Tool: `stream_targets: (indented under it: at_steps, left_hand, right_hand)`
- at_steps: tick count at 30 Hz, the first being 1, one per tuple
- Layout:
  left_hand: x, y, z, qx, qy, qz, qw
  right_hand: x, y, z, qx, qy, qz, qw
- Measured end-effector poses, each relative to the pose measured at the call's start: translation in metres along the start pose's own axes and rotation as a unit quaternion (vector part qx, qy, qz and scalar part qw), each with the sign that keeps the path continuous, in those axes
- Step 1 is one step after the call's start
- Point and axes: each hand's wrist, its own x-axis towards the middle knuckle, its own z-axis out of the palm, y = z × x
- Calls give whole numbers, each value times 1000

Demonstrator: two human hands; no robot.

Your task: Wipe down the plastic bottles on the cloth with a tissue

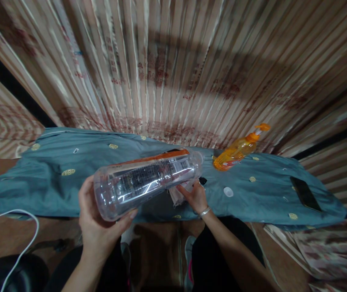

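Note:
A large clear plastic jar [149, 178] with an orange-and-black label lies tilted on its side in the air. My left hand [100, 219] is wrapped round its base end. Close to the jar's narrower end, my right hand [194, 196] pinches a pale cloth [177, 197], which hangs below the jar and is partly hidden by it. A small black object [203, 181] shows just beyond the right fingers. To the right, a round white lid [228, 192] lies flat on the blue-green cloth cover [261, 194].
An orange pump bottle [236, 152] stands at the back right of the covered surface. A dark phone [305, 194] lies near the right end. Pleated curtains [173, 81] rise behind. A white cable [24, 247] loops at the lower left.

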Motion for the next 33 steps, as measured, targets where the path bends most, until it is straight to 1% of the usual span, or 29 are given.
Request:
stream_targets:
  at_steps: [2,5,9,12,17,24,29,33]
  left_hand:
    - [1,-1,-1,4,-5,3,1000]
    - [1,-1,-1,3,6,3,1000]
    - [0,2,1,1,2,9,1000]
    - [0,3,1,-1,10,8,1000]
    - [2,1,0,3,-5,-4,1000]
    - [2,3,1,-2,10,-33,999]
    - [-1,5,3,-3,16,-27,1000]
    - [0,2,-1,-2,3,-14,1000]
  right_hand:
    - [0,1,0,-2,-5,-2,1000]
    - [1,1,0,-7,-3,-4,1000]
    - [1,0,1,-11,0,-3,1000]
    - [0,-2,0,-17,-5,1,1000]
    - [0,-5,-2,-17,-9,7,1000]
    - [1,-8,-4,-7,-6,-8,1000]
    - [0,-7,0,-24,7,9,1000]
    - [0,-2,1,-19,-3,-2,1000]
